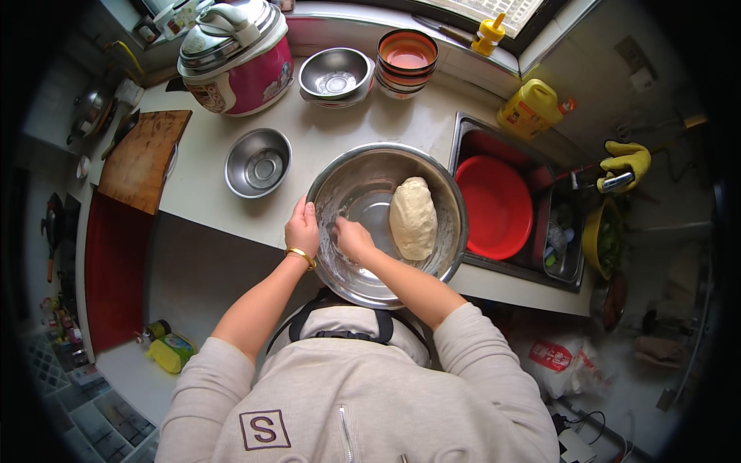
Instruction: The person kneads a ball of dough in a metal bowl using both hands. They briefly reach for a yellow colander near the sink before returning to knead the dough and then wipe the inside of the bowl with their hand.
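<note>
A large stainless steel mixing bowl (370, 151) stands at the counter's front edge, close against my body. My left hand (303, 227) grips its left rim, with the thumb on top; a gold bangle circles that wrist. Inside the bowl, my right hand (353, 238) is at the left inner wall, where pale flour or dough residue clings. Motion blurs its fingertips, and whether they hold anything is unclear. An oblong lump of pale dough (413, 219) rests in the bowl's right half, apart from both hands.
Left of the bowl sits a smaller steel bowl (258, 163). Behind are a pink electric pressure cooker (255, 78), another steel bowl (337, 74) and stacked orange bowls (407, 51). A sink (458, 136) with a red basin (495, 205) adjoins on the right. A wooden board (142, 159) overhangs the counter.
</note>
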### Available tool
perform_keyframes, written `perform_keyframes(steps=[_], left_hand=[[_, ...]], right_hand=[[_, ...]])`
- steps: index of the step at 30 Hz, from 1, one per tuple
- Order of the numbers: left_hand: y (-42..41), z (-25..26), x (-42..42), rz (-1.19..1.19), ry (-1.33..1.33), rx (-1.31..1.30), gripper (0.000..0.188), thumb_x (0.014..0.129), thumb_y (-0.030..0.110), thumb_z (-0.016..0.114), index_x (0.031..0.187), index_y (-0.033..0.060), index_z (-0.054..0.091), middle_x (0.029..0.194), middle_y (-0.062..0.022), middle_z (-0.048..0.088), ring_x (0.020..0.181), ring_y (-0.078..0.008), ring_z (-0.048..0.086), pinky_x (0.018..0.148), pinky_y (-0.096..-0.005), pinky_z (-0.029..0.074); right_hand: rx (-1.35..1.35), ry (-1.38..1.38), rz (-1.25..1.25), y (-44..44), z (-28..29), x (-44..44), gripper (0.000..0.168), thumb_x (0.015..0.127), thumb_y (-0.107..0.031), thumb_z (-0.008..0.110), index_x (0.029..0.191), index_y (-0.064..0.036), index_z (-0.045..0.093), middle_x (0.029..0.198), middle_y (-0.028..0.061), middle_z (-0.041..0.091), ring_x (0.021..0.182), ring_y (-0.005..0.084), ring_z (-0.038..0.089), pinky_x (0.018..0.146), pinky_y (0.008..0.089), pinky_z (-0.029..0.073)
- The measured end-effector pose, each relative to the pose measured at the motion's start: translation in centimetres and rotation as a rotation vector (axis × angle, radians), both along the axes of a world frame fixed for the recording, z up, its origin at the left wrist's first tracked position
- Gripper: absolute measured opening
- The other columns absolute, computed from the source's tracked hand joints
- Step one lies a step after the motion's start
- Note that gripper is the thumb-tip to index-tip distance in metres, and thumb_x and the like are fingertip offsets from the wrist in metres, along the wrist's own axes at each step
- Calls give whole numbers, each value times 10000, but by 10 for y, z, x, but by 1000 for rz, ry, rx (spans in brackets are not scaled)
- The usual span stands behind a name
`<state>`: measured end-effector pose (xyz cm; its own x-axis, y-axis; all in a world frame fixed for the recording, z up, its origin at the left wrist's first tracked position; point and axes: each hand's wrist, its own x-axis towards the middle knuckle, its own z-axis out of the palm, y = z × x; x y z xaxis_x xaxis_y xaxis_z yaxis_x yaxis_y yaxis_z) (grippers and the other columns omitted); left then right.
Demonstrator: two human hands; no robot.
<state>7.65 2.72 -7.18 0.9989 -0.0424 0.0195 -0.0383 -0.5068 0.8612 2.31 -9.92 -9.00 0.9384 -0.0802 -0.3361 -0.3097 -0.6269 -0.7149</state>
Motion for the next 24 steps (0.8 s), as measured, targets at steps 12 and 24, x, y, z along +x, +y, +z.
perform_keyframes(steps=[12, 24], left_hand=[[-1, 2, 0, -11, -19, 8, 382, 954, 272, 443, 1212, 7, 541, 962, -234, 641, 870, -366, 635, 751, -389, 490], [-3, 4, -1, -7, -8, 6, 372, 951, 259, 450, 1213, 11, 541, 982, -233, 638, 898, -363, 631, 763, -382, 487]], right_hand=[[17, 27, -141, 18, -2, -14, 193, 899, -227, 485, 911, -43, 541, 859, 250, 625, 861, 446, 589, 756, 510, 453], [-6, 23, -248, 8, 5, 18, 197, 894, -233, 493, 914, -42, 534, 863, 254, 620, 863, 445, 583, 745, 521, 439]])
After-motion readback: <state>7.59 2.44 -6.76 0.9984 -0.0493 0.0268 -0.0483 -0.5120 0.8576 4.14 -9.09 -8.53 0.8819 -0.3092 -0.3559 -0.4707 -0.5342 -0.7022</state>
